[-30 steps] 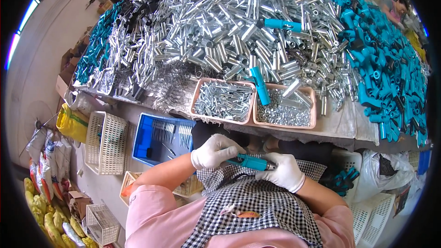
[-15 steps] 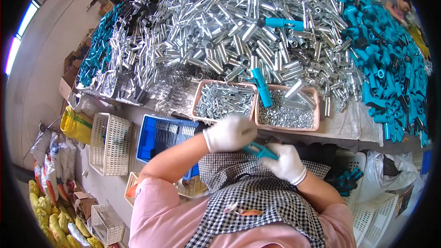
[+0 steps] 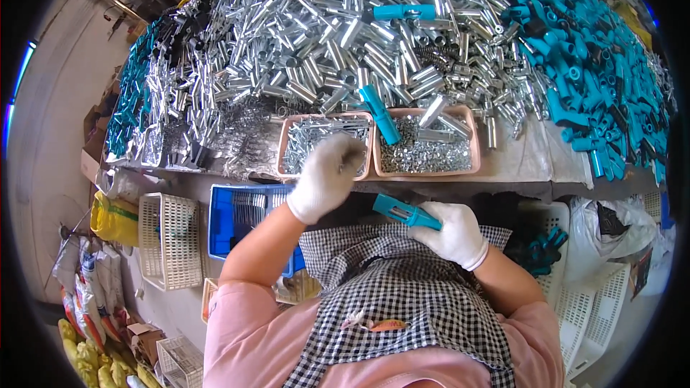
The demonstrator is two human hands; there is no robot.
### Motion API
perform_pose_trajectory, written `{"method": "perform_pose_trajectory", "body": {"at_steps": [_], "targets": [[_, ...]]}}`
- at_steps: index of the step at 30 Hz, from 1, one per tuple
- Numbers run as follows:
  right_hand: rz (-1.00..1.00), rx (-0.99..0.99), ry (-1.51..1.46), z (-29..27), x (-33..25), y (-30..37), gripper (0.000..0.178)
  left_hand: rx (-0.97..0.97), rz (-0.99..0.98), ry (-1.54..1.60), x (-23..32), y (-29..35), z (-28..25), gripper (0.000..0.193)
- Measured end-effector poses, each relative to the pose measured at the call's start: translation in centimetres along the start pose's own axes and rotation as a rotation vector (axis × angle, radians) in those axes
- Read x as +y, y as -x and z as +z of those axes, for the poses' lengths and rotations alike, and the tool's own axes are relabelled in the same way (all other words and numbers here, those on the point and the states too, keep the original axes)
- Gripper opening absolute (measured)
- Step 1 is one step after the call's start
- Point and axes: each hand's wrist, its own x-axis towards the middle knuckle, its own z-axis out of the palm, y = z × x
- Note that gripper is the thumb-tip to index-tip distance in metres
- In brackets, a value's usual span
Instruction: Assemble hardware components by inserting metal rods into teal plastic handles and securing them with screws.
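Right hand (image 3: 454,236) grips the blue-green tube (image 3: 395,208), left hand (image 3: 325,178) up at the tray (image 3: 281,147)!
The tube tilts just beyond the checked apron (image 3: 402,294), wrapped firmly at one end; the left, half curled, hangs over the metal pins (image 3: 307,134), and from here I can't tell whether it pinches one.

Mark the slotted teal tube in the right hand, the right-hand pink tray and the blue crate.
Slotted teal tube (image 3: 394,208): head view, its body.
Right-hand pink tray (image 3: 430,173): head view, its near rim.
Blue crate (image 3: 218,221): head view, its left wall.
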Motion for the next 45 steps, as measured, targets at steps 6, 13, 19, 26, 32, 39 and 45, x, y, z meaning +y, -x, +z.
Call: {"method": "perform_pose_trajectory", "body": {"at_steps": [6,13,19,26,32,39,45], "targets": [[-0.034,0.022,0.003,0.6,-0.5,0.1,0.023,-0.066,0.386,0.21,2.4,4.8,3.5,0.019],[-0.056,0.018,0.096,1.0,-0.7,0.9,0.027,0.049,0.394,0.075,2.1,6.9,5.5,0.023],[-0.14,0.03,0.365,1.2,-0.6,1.9,0.034,-0.117,0.43,-0.312,3.9,7.4,5.5,0.019],[-0.272,-0.039,0.344,0.6,-0.6,2.8,0.04,-0.813,-0.125,0.063,4.1,4.0,2.5,0.042],[-0.385,0.028,0.352,-2.4,0.9,2.7,0.055,-0.638,-0.091,0.124,4.6,3.0,2.9,0.059],[-0.044,-0.388,0.27,-4.6,1.7,3.3,0.046,-0.762,0.063,0.183,5.5,0.7,4.4,0.067],[0.104,-0.189,0.2,-6.0,1.6,4.9,0.038,-0.605,0.182,-0.558,0.2,-4.4,5.8,0.04]]}}
